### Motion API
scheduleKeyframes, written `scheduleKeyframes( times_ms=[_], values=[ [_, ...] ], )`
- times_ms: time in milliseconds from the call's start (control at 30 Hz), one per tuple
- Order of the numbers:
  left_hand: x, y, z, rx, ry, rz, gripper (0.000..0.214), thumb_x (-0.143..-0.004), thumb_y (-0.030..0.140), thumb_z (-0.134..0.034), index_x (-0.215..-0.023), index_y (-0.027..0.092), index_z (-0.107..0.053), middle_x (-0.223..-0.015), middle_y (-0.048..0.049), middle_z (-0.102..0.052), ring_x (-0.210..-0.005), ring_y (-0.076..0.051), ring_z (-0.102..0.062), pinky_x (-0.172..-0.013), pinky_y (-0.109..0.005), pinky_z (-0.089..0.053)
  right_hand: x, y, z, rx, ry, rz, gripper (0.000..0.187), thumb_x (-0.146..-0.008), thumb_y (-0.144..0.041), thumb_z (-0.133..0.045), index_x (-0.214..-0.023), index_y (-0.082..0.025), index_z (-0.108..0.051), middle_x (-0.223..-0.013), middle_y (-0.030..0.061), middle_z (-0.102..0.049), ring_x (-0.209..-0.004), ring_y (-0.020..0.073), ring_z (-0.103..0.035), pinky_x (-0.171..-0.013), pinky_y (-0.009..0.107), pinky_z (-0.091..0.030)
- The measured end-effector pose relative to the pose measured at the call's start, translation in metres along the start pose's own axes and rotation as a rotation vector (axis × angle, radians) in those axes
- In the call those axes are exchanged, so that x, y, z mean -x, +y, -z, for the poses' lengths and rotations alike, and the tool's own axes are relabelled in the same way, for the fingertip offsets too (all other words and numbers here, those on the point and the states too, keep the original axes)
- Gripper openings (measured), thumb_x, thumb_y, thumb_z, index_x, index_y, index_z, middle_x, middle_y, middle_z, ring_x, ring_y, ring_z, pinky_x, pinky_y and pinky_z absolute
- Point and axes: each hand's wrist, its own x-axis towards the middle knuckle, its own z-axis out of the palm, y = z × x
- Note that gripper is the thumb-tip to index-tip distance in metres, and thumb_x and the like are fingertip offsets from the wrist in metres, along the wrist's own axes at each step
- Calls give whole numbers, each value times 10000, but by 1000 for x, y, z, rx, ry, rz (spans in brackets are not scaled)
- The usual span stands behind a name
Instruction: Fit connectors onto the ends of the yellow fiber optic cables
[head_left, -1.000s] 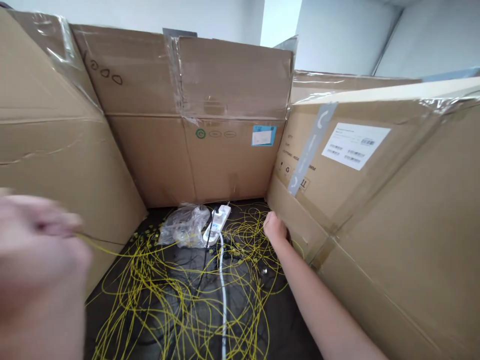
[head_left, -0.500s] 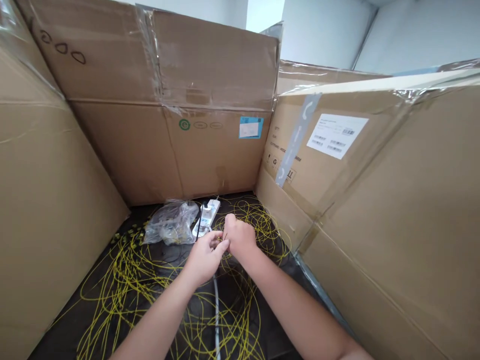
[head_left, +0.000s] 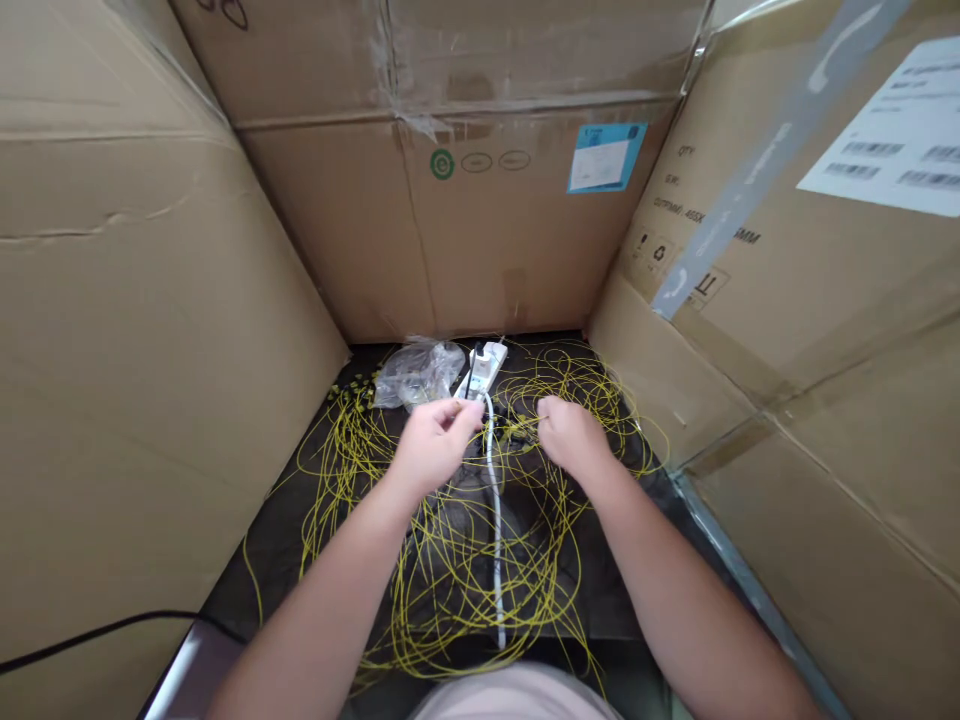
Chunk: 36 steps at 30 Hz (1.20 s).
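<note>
Head view, only feed I have. Thin yellow cables (head_left: 442,590) lie tangled across the dark surface (head_left: 262,555), left, right and near. Left hand (head_left: 429,440) narrow, thumb against curled fingers; right hand (head_left: 574,435) closed in a loose fist at the right-hand loops. Can't tell from here whether either grips a strand.

Main risk I'd flag: snagging. Loops cross each other everywhere, so a pull on one could drag others or cinch a knot. Too tight a bend could kink a strand.

Second: the white cord (head_left: 495,500) runs toward near between the hands, with yellow loops across it. A tug there could shift the white power strip (head_left: 491,366) at the far side. The black cord (head_left: 471,374) at the strip stands just beyond the left fingers; a knock could loosen it.

Clear plastic bag (head_left: 420,370), left of the strip, could catch strands. Cardboard boxes stand left, far and right, so I'd expect elbows bumping on wide sweeps.
</note>
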Motion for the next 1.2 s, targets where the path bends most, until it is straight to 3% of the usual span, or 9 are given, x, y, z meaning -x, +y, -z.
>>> scheduleKeyframes(
  times_ms=[133, 267, 400, 500, 600, 767, 1000, 1100, 1200],
  values=[
    [-8, 8, 41, 326, 291, 49, 247, -757, 366, -580, -797, 131, -645, -668, -21, -579, -379, -25, -288, -355, -187, -211, 5, 30, 12, -116, -147, 96, 204, -823, -281, -473, -860, -182, -648, -670, 46, -620, -590, 146, -547, -531, 230, -339],
    [-12, 15, 74, 501, 341, 19, 203, -730, 290, -614, -845, 123, -627, -683, -29, -565, -436, -36, -358, -367, -162, -265, 24, 45, 29, -438, -618, 372, 401, -730, -261, -600, -1127, -212, -588, -629, -22, -535, -518, 94, -456, -478, 195, -329],
    [-5, 19, 76, 524, 291, 16, 198, -737, 260, -610, -873, 119, -632, -685, -28, -567, -464, -44, -386, -385, -165, -298, 36, 57, 43, -789, -934, 490, 540, -744, -316, -604, -1256, -195, -479, -594, -49, -462, -486, 65, -384, -460, 182, -301],
    [4, 20, 61, 526, 210, 37, 217, -744, 275, -610, -890, 117, -637, -693, -27, -567, -458, -36, -374, -393, -167, -300, 37, 75, 42, -1112, -1020, 560, 690, -689, -467, -637, -1268, -140, -451, -472, -78, -418, -386, 48, -314, -402, 179, -245],
    [12, 15, 40, 541, 74, 130, 249, -751, 307, -610, -909, 117, -638, -692, -27, -561, -456, -31, -358, -395, -164, -286, 36, 89, 31, -1347, -913, 550, 774, -606, -596, -640, -1201, -123, -501, -349, -98, -372, -293, 34, -239, -356, 184, -188],
    [18, 2, 12, 525, -33, 219, 263, -755, 349, -607, -862, 111, -637, -656, -17, -544, -452, -27, -334, -392, -160, -261, 31, 75, 16, -1387, -709, 364, 330, -788, -389, -540, -969, -126, -623, -357, -92, -345, -312, 33, -236, -383, 196, -197],
    [3, -20, 34, 429, 120, 189, 271, -723, 353, -610, -854, 116, -606, -633, -1, -525, -431, -38, -349, -389, -171, -263, 27, 40, 18, -1208, -616, 302, 315, -854, -339, -461, -921, -82, -631, -443, -66, -367, -405, 60, -296, -425, 215, -232],
    [-8, -32, 56, 33, 227, 194, 310, -742, 363, -548, -922, 114, -585, -706, -42, -578, -495, -92, -456, -453, -225, -374, 27, 30, 13, -1055, -422, 272, 341, -882, -363, -400, -923, -104, -618, -475, -63, -352, -444, 70, -311, -468, 219, -269],
    [-10, -29, 77, -739, 312, 218, 377, -700, 371, -571, -947, 86, -581, -881, -159, -625, -783, -258, -581, -670, -357, -456, 27, 21, 5, -828, -197, 284, 351, -893, -382, -363, -840, -133, -604, -530, -37, -397, -498, 89, -360, -513, 228, -299]
  ],
)
